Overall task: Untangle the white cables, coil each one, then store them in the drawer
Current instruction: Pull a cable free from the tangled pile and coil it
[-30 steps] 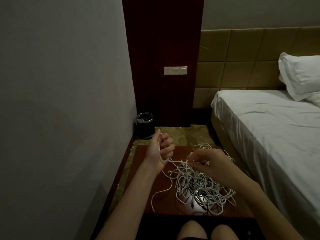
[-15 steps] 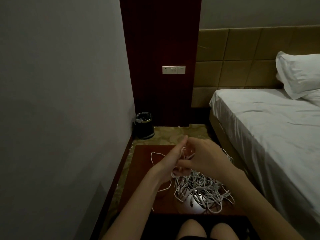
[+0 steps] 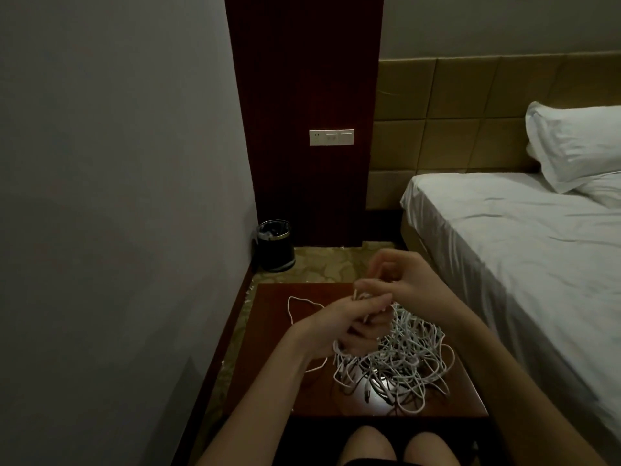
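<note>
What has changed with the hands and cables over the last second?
The left hand came in from the table's left side to meet the right hand above the tangled white cables; both sets of fingers now work one cable between them. A loop of cable now lies on the table's left. The pile, the wooden table and the bin stayed put.

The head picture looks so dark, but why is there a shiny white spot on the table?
Head view: the room is dim, and the wall is shadowed. The bright spot is glare on the glossy table, under the cables. Straight edges bend near the borders, wide-angle distortion. The hands, left and right, look slightly soft.
</note>
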{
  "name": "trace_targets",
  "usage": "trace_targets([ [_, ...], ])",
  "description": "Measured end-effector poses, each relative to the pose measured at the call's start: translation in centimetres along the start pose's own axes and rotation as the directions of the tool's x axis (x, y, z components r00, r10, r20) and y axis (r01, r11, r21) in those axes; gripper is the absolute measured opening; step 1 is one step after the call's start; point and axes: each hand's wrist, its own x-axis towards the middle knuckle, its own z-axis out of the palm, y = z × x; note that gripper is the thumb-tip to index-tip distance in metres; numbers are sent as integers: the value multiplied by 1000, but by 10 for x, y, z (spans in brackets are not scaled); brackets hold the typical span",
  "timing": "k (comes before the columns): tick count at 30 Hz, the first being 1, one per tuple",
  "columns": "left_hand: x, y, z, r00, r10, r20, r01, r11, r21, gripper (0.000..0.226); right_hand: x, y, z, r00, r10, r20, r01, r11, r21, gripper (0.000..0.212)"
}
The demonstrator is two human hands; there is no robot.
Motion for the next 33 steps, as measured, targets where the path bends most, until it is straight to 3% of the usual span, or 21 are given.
trace_targets([
  [5, -12, -1, -10, 949, 179, -260, -185, 983, 5, 42, -9, 16, -8, 981, 191, -19, -189, 978, 87, 12],
  [9, -3, -5, -12, 871, 206, -445, -165, 978, 131, 51, -12, 11, -3, 987, 112, -117, -114, 993, -11, 6],
  [12, 5, -4, -9, 815, 223, -534, -255, 967, 14, 51, -12, 16, 14, 980, 46, -191, -77, 985, -155, 5],
  [14, 8, 0, -6, 812, 212, -544, -324, 939, -118, 54, -13, 25, 30, 976, 39, -215, -84, 975, -206, 7],
  [17, 6, 3, -3, 798, 158, -581, -434, 820, -374, 57, -15, 33, 45, 969, 82, -235, -105, 990, -91, 8],
  [20, 2, 7, -14, 702, 121, -702, -630, 565, -533, 47, -17, 40, 43, 963, 164, -213, -173, 985, -24, 6],
  [21, 0, 8, -18, 673, 114, -730, -664, 529, -529, 45, -18, 42, 41, 965, 170, -199, -180, 983, -33, 7],
  [26, -2, 7, -22, 657, 122, -743, -649, 593, -477, 44, -24, 31, 33, 993, 87, -83, -104, 968, -230, 8],
  [30, 5, 5, -18, 670, 150, -727, -598, 689, -409, 45, -22, 17, 43, 998, -13, 67, 48, 829, -557, 11],
  [33, 6, 5, -15, 693, 150, -705, -549, 743, -382, 45, -18, 14, 54, 988, -32, 151, 118, 789, -603, 14],
])
